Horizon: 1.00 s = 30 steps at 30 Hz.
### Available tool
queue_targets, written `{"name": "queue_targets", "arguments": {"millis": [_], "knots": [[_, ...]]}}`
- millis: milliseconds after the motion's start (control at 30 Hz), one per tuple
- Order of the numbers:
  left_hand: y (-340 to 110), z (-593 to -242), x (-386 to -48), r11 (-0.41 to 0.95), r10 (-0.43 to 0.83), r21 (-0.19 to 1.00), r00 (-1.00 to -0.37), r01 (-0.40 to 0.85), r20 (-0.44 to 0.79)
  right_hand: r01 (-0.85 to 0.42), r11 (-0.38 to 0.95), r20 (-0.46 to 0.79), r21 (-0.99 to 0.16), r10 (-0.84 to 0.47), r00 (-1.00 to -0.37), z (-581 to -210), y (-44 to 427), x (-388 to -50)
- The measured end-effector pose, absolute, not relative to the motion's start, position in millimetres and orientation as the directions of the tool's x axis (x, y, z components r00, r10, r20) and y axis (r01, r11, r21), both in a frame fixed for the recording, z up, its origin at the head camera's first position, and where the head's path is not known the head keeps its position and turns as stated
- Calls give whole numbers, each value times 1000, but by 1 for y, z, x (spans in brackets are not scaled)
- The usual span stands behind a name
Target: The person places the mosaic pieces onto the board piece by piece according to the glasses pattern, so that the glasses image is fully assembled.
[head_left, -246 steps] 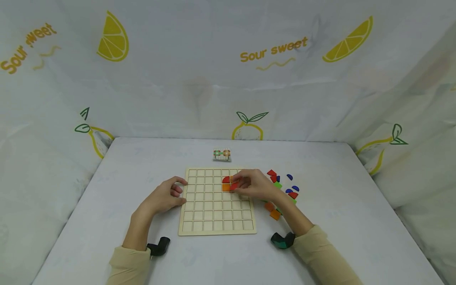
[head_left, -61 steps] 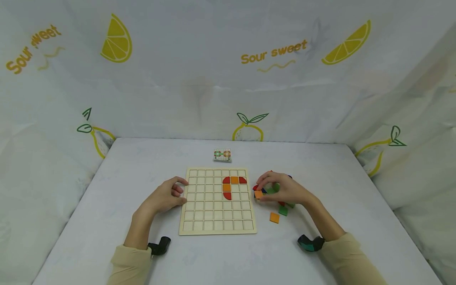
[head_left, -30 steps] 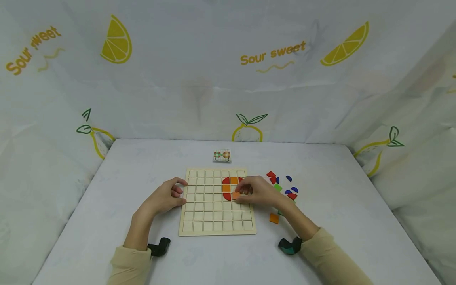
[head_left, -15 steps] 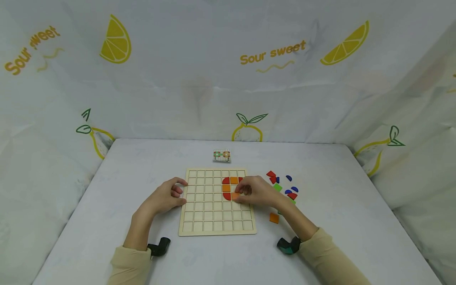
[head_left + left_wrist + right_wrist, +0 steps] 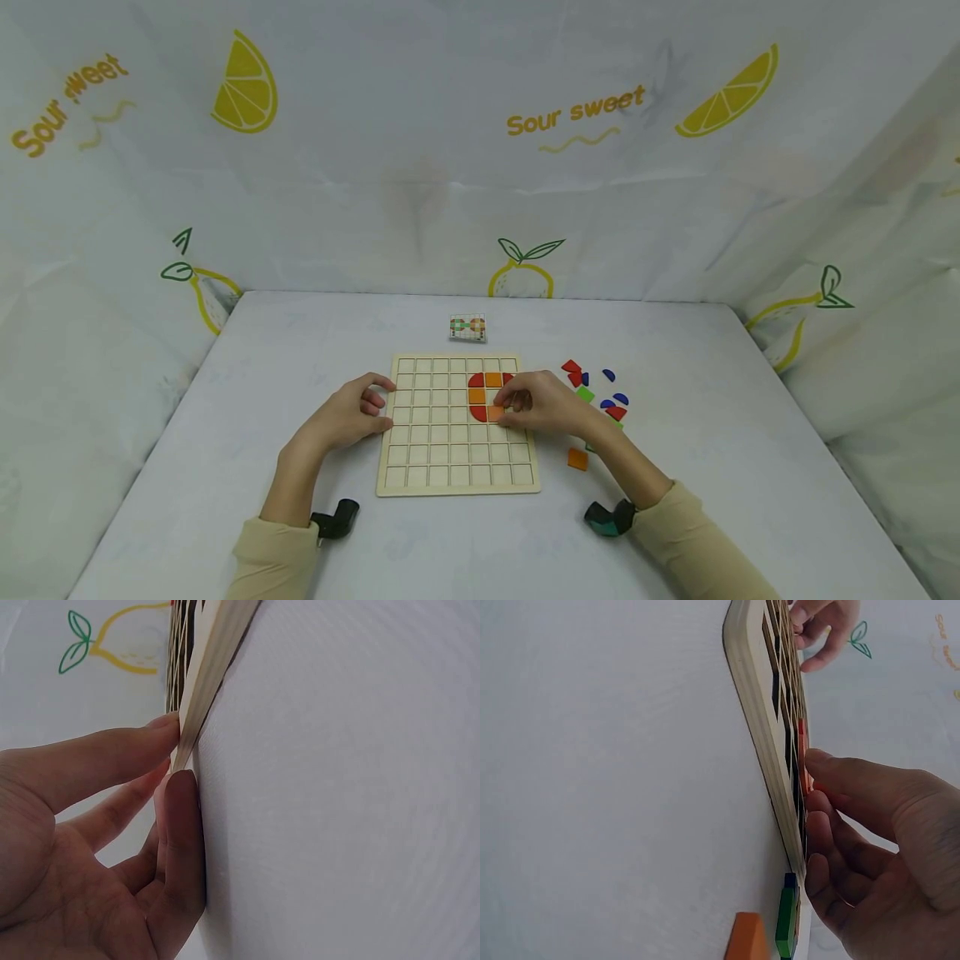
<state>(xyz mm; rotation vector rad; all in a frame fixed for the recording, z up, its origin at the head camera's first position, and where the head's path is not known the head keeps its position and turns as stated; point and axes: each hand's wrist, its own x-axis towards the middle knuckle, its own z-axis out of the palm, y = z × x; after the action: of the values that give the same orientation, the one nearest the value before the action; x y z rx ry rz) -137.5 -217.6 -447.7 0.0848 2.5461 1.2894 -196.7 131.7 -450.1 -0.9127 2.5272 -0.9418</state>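
A wooden grid board (image 5: 427, 454) lies on the table. My left hand (image 5: 352, 412) rests against its left edge; in the left wrist view the thumb touches the wooden rim (image 5: 214, 656), other fingers beside it. My right hand (image 5: 543, 404) pinches an orange square tile (image 5: 492, 413) over the board, at or in a cell. This tile sits right of a red rounded-corner piece (image 5: 477, 413). Above are an orange square (image 5: 476, 396), another red rounded-corner piece (image 5: 476, 381) and an upper orange square (image 5: 492, 380). A further red piece (image 5: 507, 378) is partly hidden by my right fingers.
A small pattern card (image 5: 468, 327) stands behind the board. Right of it lie loose red pieces (image 5: 571, 366), blue half-rounds (image 5: 608, 375), a light green tile (image 5: 585, 393) and an orange tile (image 5: 577, 459); my right forearm hides some. Black devices (image 5: 337, 518) sit at both wrists.
My right hand has carried the orange tile left from the loose pieces to the board. Since the oldest frame, the lower red piece has appeared in the grid. My left hand stays in place.
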Motion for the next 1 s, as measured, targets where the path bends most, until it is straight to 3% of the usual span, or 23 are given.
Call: {"name": "queue_targets", "arguments": {"millis": [300, 1000], "knots": [[-217, -448, -138, 601, 177, 796, -958, -78, -227, -475, 576, -25, -665, -654, -756, -449, 133, -195], [-217, -447, -137, 599, 178, 797, -957, -78, -227, -384, 611, 17, -692, -518, -855, -435, 169, -199]]}}
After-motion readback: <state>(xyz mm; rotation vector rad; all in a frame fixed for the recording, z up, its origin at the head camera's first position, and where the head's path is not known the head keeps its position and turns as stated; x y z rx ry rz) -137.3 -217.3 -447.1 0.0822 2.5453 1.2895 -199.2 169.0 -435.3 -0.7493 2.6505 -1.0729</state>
